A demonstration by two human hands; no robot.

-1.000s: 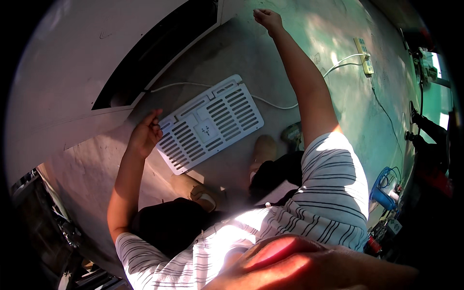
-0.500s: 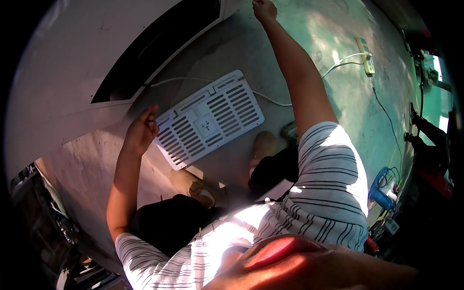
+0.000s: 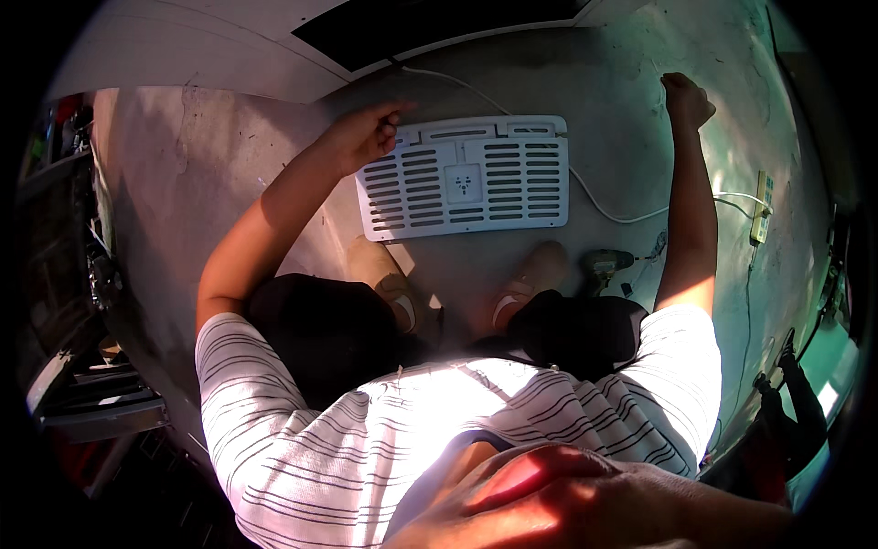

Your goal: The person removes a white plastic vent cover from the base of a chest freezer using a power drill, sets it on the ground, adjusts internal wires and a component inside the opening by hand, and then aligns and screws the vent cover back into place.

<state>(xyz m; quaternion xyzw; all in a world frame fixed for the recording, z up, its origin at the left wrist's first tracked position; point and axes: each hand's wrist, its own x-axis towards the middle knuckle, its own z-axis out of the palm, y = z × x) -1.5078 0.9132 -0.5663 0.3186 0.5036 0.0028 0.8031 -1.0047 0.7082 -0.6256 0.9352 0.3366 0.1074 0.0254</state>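
A white slotted plastic panel [image 3: 522, 189] lies flat on the floor in front of my feet. Beside its far left corner is my left hand [image 3: 363, 139], fingers curled in and thumb close to the forefinger. Whether it touches the panel or pinches something small, I cannot make out. My right hand [image 3: 688, 99] is held out well to the far right, away from the panel. Its fingers are closed in a pinch, with a faint thin line beside them; what they hold is too small to name.
A large white body with a black strip [image 3: 439, 33] stands beyond the panel. A white cord [image 3: 617, 220] runs behind it toward a power strip [image 3: 762, 209] at right. A cordless drill [image 3: 604, 263] rests near my right foot. Shelving [image 3: 101, 403] lines the left; another person's legs [image 3: 786, 393] show at right.
My view has turned, so the panel now appears nearly level. My right hand shows lower and farther right; my left hand is now by the panel's far left corner. The drill shows more fully.
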